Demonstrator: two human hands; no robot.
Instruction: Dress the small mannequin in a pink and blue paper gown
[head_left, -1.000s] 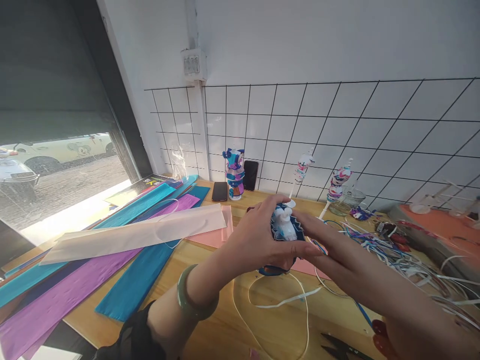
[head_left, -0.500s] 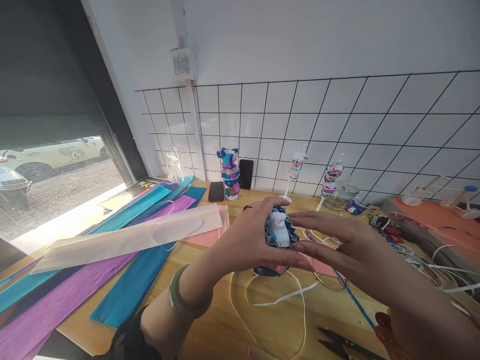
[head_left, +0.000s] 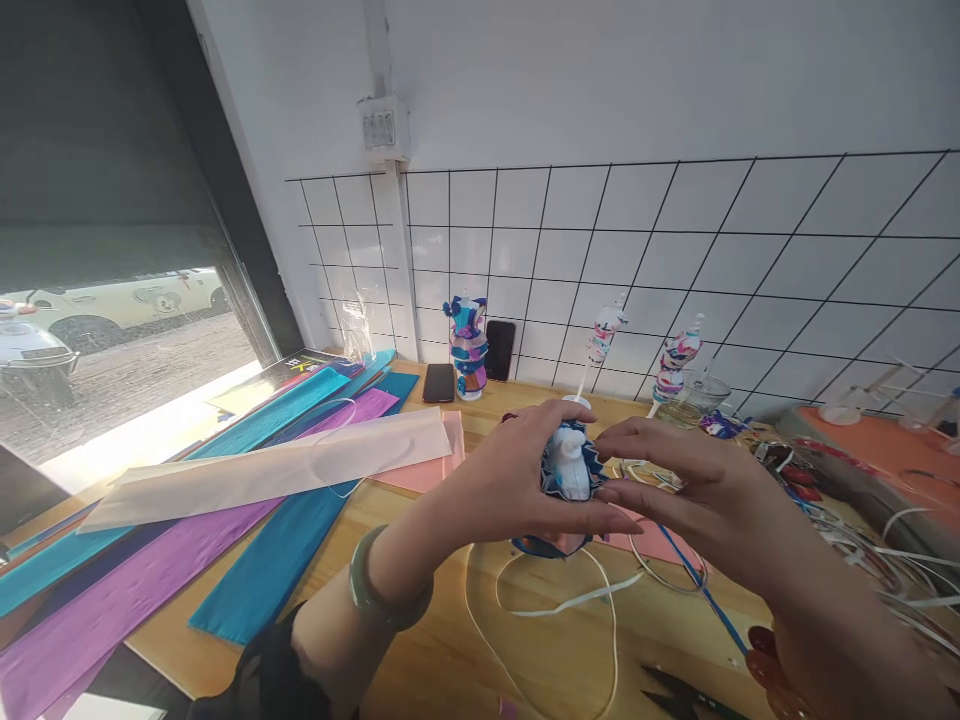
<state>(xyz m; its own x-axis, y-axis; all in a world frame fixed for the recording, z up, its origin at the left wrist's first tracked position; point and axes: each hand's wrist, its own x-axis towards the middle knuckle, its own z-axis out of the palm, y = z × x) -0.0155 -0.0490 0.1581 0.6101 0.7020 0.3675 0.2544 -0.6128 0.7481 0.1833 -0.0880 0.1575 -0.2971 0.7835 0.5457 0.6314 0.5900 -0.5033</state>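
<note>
My left hand (head_left: 536,470) is wrapped round a small white dress form (head_left: 571,465), seen from above. A dark blue pleated strip (head_left: 553,478) with a zigzag edge rings the form, and more blue and pinkish material shows below my left thumb. My right hand (head_left: 675,475) comes in from the right, thumb and fingers closing on the right edge of the pleats; its exact contact is partly hidden. A thin cream cord (head_left: 616,640) loops on the wooden table (head_left: 420,600) below.
Coloured strips (head_left: 262,460) lie across the left. A decorated dress form (head_left: 470,345), two phones (head_left: 439,383) and two more forms on stands (head_left: 604,335) are at the back. A glass bowl (head_left: 697,395) and tangled cords (head_left: 847,540) lie right. Dark scissors (head_left: 686,695) lie in front.
The whole view has shifted slightly, so things appear a little farther right. Both hands keep their places round the dress form, with my right fingers bent a bit more at the pleated edge.
</note>
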